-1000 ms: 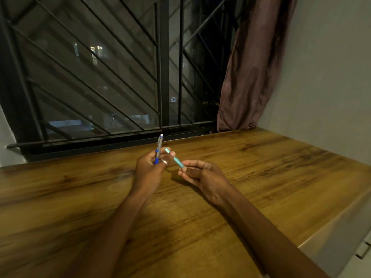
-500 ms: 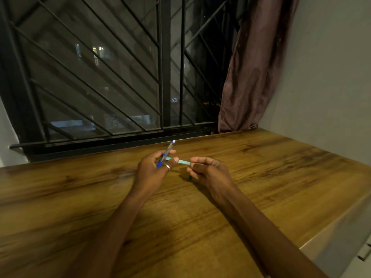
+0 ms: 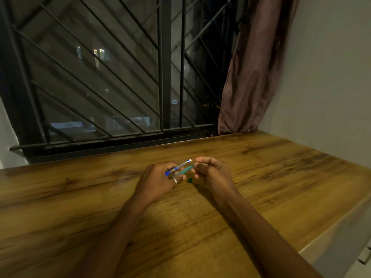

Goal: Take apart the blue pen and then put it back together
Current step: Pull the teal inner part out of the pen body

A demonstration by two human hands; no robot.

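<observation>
Tabletop [image 3: 261, 177]: wood-grain finish, looks laminate, smooth, low satin sheen, dark streaks in the grain. Pen [image 3: 178, 167]: clear glossy plastic barrel, blue plastic parts, small bright highlight at the tip end. Teal tube [image 3: 183, 171]: translucent plastic, smooth, blurred. Small teal piece [image 3: 190, 180] on the tabletop: plastic, matt as far as visible. Ring [image 3: 175, 181] on the left hand [image 3: 158, 179]: polished metal, shiny. Window grille [image 3: 164, 77]: dark painted metal bars, matt. Curtain [image 3: 255, 67]: mauve cloth, slight sheen, blotchy, creased. Wall [image 3: 331, 87]: painted, matt, smooth.
</observation>
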